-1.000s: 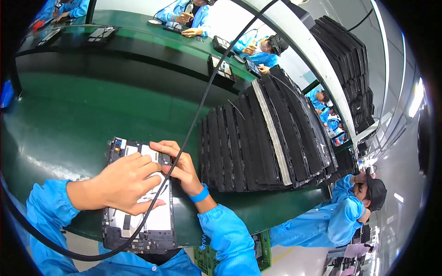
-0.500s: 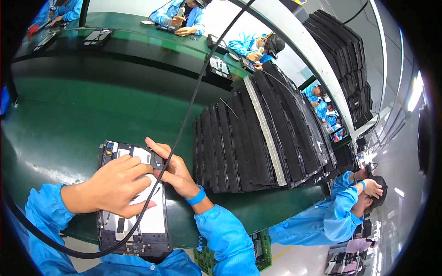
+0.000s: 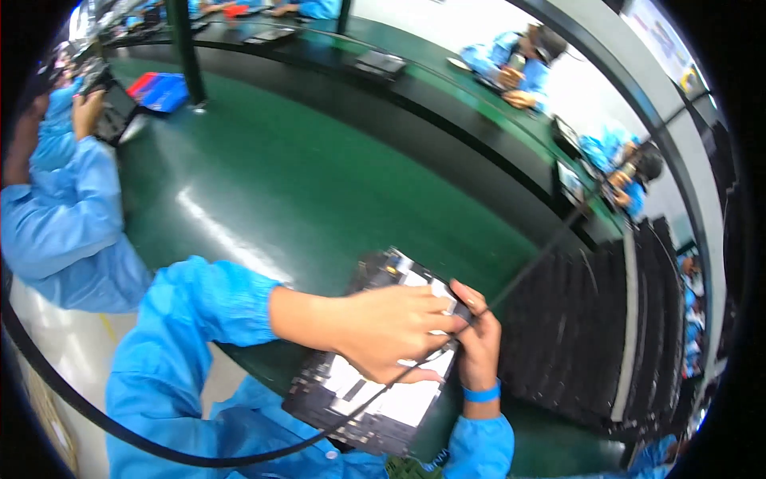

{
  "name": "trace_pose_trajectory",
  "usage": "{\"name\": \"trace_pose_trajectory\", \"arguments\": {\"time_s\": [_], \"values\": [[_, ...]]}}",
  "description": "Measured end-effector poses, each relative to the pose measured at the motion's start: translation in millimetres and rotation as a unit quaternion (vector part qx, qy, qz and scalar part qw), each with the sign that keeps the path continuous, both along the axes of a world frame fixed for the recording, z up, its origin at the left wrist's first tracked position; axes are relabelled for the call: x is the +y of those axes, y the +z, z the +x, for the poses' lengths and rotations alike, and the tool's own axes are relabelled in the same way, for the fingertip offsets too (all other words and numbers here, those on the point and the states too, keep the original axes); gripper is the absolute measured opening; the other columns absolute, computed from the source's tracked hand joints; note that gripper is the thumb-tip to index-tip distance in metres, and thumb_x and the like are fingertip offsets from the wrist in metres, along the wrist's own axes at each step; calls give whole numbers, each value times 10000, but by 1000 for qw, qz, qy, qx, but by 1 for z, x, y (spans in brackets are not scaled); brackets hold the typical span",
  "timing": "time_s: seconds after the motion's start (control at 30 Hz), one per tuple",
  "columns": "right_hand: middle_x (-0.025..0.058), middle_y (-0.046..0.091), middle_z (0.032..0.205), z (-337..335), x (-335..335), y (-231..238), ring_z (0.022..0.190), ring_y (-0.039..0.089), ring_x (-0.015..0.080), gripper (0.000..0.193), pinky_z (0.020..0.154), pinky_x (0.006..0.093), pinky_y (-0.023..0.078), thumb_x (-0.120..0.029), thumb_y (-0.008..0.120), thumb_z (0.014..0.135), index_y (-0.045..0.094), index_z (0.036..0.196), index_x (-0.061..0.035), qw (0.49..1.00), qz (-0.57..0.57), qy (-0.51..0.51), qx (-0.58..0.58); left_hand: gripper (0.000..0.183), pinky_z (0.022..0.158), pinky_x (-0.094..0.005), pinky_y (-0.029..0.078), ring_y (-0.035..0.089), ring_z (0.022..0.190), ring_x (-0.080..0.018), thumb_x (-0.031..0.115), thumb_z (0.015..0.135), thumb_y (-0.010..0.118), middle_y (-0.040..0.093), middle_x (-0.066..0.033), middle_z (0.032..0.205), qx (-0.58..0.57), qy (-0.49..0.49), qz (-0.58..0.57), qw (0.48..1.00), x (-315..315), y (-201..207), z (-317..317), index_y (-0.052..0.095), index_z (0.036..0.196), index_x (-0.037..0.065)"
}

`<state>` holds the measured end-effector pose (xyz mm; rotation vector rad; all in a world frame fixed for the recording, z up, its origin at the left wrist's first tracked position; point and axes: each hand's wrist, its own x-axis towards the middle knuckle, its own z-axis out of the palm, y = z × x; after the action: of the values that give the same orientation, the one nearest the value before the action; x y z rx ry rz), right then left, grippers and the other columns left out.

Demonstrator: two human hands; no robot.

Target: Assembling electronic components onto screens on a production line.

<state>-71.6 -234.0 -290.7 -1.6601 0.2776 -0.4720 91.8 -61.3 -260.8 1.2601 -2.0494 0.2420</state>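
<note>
Along the near side of the smooth green bench (image 3: 303,184), a flat rectangular black-framed device with white inner panels (image 3: 411,405) is lying aslant beneath both hands. The left hand (image 3: 391,331) is holding its thumb apart from fingers that are bending over the device; whether these are pinching anything, I cannot tell. The right hand (image 3: 479,339) is curling at the far right edge of the device, its grip too hidden to judge. Because the near end seems to be overhanging the bench, uneven pressing could be tipping the device off, and slipping fingertips could be scratching or tugging its exposed parts. A long black rubbery cable (image 3: 223,461) is crossing in front of the work, hiding part of it and perhaps risking a snag. To the right, a tight row of flat black panels (image 3: 550,335) is limiting elbow room; at the far left, an angular blue bin (image 3: 163,92) is standing near a co-worker's light-blue sleeve (image 3: 64,215).
</note>
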Motion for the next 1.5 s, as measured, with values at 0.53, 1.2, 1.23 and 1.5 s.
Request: {"name": "trace_pose_trajectory", "arguments": {"time_s": [0.53, 1.2, 1.23, 1.5], "values": [[129, 712, 1291, 13, -1, -12, 1082, 675, 159, 244, 925, 276, 538, -44, 765, 1015, 806, 1228, 67, 999, 2, -38, -24, 454, 801, -411, 486, 630, 952, -324, 432, 954, 761, 735, -173, 1178, 18, 1, 56, 998, 9, -3, 7, 677, 744, 38], [120, 705, 1229, 20, -2, -18, 1108, 646, 168, 282, 954, 288, 507, -129, 739, 1060, 800, 1262, 59, 999, 7, -29, -45, 461, 803, -453, 523, 621, 884, -355, 434, 923, 783, 694, -185, 1216, 23, -19, 78, 997, -1, -2, 9, 692, 804, -2], [120, 705, 1229, 19, -2, -18, 1108, 646, 168, 282, 954, 288, 507, -129, 739, 1060, 800, 1262, 59, 999, 9, -28, -45, 461, 803, -453, 523, 621, 884, -355, 434, 923, 783, 694, -185, 1216, 23, -19, 80, 996, -2, -2, 9, 692, 804, -2], [197, 598, 1537, 7, -9, -13, 1425, 559, 287, 695, 1261, 396, 344, -108, 655, 827, 643, 1494, 83, 993, 92, 65, -44, 439, 798, -446, 517, 618, 901, -342, 426, 913, 794, 700, -192, 1251, 44, -25, 68, 996, 1, -8, 10, 692, 787, 18]]}}
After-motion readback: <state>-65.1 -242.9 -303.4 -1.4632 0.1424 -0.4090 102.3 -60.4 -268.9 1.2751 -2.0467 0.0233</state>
